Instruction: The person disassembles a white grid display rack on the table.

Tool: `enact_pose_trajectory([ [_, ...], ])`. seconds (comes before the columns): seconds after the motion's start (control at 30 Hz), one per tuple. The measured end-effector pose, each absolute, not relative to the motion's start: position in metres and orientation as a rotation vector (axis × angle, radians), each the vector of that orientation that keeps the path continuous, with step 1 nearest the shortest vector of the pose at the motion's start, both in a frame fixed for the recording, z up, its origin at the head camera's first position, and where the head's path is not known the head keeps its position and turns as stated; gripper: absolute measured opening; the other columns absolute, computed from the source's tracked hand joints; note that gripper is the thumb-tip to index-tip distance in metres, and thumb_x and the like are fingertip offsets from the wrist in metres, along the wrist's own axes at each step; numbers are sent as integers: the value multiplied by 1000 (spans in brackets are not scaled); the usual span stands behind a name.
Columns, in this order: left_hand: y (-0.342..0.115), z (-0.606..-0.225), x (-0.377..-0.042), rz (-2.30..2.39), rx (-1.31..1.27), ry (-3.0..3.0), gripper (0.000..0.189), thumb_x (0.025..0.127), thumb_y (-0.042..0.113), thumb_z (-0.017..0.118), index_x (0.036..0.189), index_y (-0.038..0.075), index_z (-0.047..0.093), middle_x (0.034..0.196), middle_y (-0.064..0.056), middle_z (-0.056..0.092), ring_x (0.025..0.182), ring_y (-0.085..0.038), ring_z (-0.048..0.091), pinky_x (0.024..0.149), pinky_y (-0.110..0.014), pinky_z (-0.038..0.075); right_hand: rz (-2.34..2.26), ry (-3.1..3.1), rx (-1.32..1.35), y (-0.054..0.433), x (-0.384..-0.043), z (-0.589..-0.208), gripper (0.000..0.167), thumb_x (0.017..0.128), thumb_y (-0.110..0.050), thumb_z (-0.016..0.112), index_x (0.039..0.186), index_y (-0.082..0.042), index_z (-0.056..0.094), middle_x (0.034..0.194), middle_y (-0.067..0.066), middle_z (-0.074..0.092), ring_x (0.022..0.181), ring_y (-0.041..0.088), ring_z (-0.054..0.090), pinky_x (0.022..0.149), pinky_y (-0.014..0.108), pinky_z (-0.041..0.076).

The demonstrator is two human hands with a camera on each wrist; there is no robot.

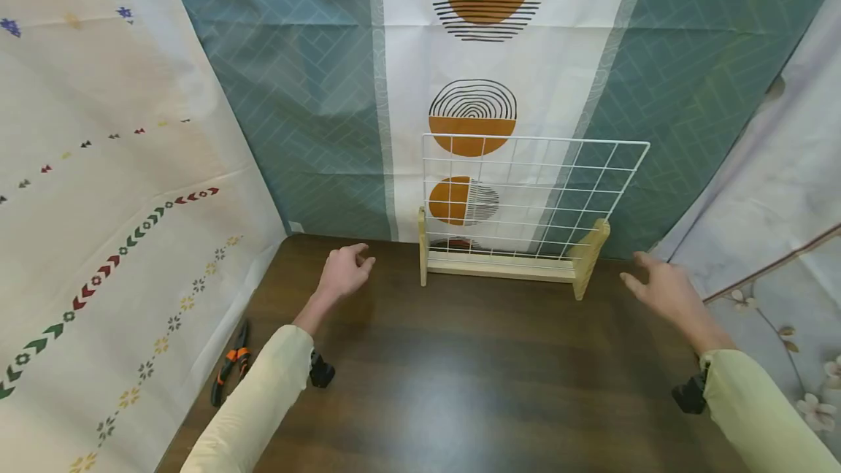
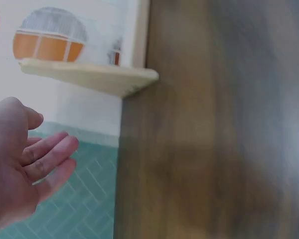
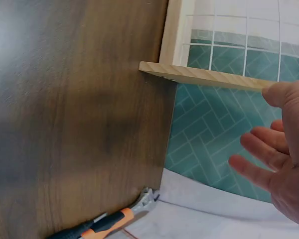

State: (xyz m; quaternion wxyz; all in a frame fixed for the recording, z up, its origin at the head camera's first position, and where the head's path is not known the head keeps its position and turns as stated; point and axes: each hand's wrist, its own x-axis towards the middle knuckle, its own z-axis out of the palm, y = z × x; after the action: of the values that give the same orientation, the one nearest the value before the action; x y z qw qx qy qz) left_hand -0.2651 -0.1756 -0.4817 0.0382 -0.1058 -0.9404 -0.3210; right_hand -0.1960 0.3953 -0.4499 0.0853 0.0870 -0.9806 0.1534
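Both hands are empty with relaxed fingers: the left hand [image 1: 343, 271] and right hand [image 1: 663, 289] hover over the bench [image 1: 460, 378], the wire rack [image 1: 519, 217] between them

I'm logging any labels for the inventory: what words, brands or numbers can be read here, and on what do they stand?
None can be read. The wire grid rack, its wooden base, the pliers and the table show no lettering. The hanging cloths carry only patterns: circles, stripes, arrows, flowers.
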Motion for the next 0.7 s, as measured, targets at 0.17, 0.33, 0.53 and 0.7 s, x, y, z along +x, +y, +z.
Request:
enact_pose_trajectory([
  [0.17, -148, -472, -285, -1161, -344, -2853, 50, 98, 16, 63, 141, -7, 50, 110, -17, 70, 99, -30, 68, 88, -46, 58, 608, -2929, 189, 395, -211, -447, 50, 95, -13, 65, 127, 21, 48, 112, 39, 61, 98, 57, 59, 79, 68, 48],
  [0.33, -132, -466, -299, -1259, -315, -2841, 55, 99, 12, 58, 148, -6, 41, 124, -22, 64, 109, -32, 65, 91, -46, 57, 752, -2935, 171, 385, -226, -450, 54, 96, -9, 62, 135, 21, 39, 120, 42, 55, 101, 53, 62, 78, 62, 54],
  [0.53, -120, -463, -311, -1302, -328, -2822, 57, 98, 7, 56, 151, -3, 37, 134, -26, 57, 117, -36, 61, 94, -47, 55, 849, -2940, 164, 379, -243, -449, 56, 98, -6, 56, 142, 19, 31, 126, 44, 48, 105, 56, 59, 78, 61, 55],
  [0.7, -109, -461, -321, -1352, -343, -2815, 59, 97, 6, 59, 152, 1, 38, 138, -25, 55, 122, -38, 57, 101, -46, 51, 856, -2913, 135, 379, -250, -447, 55, 97, -3, 52, 145, 15, 30, 128, 41, 48, 102, 53, 61, 76, 59, 57],
])
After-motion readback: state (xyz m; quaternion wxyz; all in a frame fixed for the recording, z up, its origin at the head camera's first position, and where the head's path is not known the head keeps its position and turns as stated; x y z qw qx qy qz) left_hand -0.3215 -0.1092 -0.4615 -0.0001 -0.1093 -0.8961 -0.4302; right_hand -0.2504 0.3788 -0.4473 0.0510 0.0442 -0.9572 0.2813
